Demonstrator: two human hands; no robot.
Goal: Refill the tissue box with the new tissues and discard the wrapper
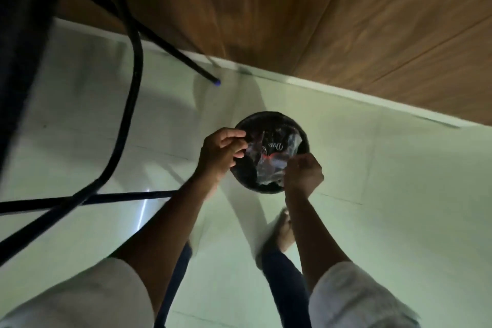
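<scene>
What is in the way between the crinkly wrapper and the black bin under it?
Nothing visible. The left hand and right hand hold the clear wrapper right above the open mouth of the round black bin. There is no lid, only dark contents inside.

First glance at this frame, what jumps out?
Both hands hold a crumpled clear plastic wrapper over a round black bin on the pale tiled floor, mid-frame: left hand pinches its left edge, right hand grips its right edge. Black metal chair legs cross the left side, and a wood-panelled wall fills the top right.
</scene>
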